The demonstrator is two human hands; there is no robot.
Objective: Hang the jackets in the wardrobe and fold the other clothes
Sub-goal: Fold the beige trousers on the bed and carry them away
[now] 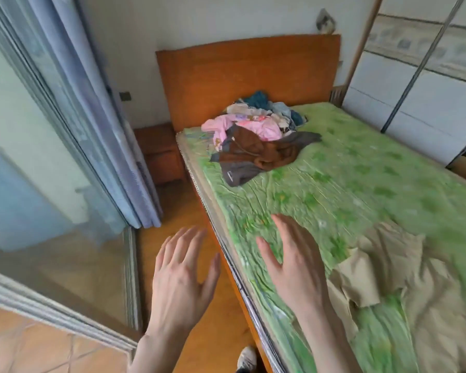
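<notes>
- Head view: I see my left hand (182,275) over the wooden floor (221,319), just beside the bed (347,184). Its fingers are spread apart and it holds nothing.
- My right hand (293,265) is over the near edge of the bed. Its fingers are spread too, and it is empty.
- A pile of clothes (258,122) sits far up the bed, near the headboard (248,76). It is well apart from both hands.
- On the front of the pile lies a brown and grey jacket (258,157), all crumpled. Behind it I see pink clothes (256,126) and some blue ones.
- A tan cloth (401,270) lies rumpled on the bed, just beside my right hand. It is not folded.
- The wardrobe (420,103) stands on the far side of the bed. I think its doors are closed.
- I see nothing folded and no jacket hung up, so I think nearly all the job is left.
- The picture is a bit blurry, so small things are hard to tell.
</notes>
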